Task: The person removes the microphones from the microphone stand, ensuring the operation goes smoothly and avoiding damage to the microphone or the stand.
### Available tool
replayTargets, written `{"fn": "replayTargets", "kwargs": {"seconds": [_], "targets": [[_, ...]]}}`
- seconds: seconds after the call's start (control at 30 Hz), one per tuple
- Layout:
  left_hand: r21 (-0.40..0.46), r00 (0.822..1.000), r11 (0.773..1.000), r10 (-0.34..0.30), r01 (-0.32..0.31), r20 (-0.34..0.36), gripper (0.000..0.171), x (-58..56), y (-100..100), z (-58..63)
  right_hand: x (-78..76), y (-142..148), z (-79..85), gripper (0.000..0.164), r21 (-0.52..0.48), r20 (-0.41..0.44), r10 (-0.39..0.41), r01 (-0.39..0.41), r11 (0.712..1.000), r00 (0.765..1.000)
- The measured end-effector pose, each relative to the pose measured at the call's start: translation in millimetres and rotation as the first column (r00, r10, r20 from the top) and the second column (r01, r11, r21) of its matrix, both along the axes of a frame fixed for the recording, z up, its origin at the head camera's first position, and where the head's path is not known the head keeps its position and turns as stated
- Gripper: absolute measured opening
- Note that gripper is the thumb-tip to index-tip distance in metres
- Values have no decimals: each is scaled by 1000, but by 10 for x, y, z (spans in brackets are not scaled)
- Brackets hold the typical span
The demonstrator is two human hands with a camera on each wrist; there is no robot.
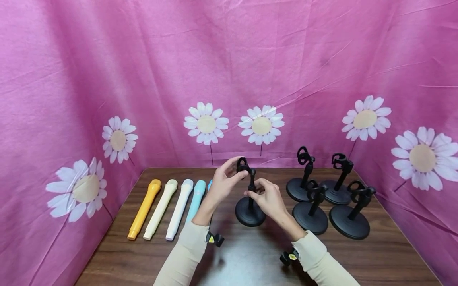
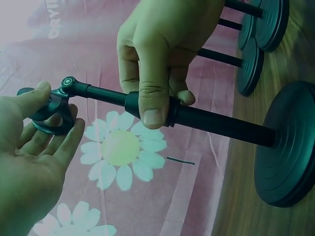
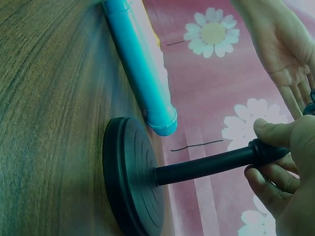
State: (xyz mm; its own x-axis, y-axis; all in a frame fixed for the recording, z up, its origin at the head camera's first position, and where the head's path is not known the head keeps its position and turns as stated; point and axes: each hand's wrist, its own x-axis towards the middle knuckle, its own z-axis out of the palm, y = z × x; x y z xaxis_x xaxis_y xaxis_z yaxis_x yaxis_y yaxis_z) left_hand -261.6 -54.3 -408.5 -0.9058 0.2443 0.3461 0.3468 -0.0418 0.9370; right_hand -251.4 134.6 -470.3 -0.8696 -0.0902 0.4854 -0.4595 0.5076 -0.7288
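Observation:
A black microphone stand with a round base stands upright on the table between the two hands. My left hand pinches the ring-shaped clip at its top between thumb and fingers. Lower down, my right hand grips the collar partway up the pole, with the thumb across it in the left wrist view. The pole rises straight from the base in the right wrist view, where the clip is mostly cut off at the edge.
On the left lie microphones in a row: orange, cream, white and light blue; a blue microphone is partly behind the left arm. Several more black stands are grouped on the right. A pink flowered curtain surrounds the table.

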Motion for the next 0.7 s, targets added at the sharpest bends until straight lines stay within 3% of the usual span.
{"fn": "replayTargets", "kwargs": {"seconds": [0.2, 0.3, 0.47, 0.7], "targets": [[-1, 1000, 1000, 9, -9, -6, 54, -9, 1, 20, 6, -9, -5, 22, 56, -107, 9, -3, 998, 994], [-8, 1000, 1000, 11, -11, -7, 54, -9, -3, 18, 10, 6, -14, 19, 74, -117, 34, -25, 997, 992], [-29, 1000, 1000, 8, -9, -20, 53, -14, -10, 7, -20, 61, -4, 19, 34, -32, 124, -123, 992, 992], [-54, 999, 998, 28, -30, -30, 53, -5, -21, 12, -81, 147, -11, 27, 51, 80, 227, -232, 971, 971]]}}
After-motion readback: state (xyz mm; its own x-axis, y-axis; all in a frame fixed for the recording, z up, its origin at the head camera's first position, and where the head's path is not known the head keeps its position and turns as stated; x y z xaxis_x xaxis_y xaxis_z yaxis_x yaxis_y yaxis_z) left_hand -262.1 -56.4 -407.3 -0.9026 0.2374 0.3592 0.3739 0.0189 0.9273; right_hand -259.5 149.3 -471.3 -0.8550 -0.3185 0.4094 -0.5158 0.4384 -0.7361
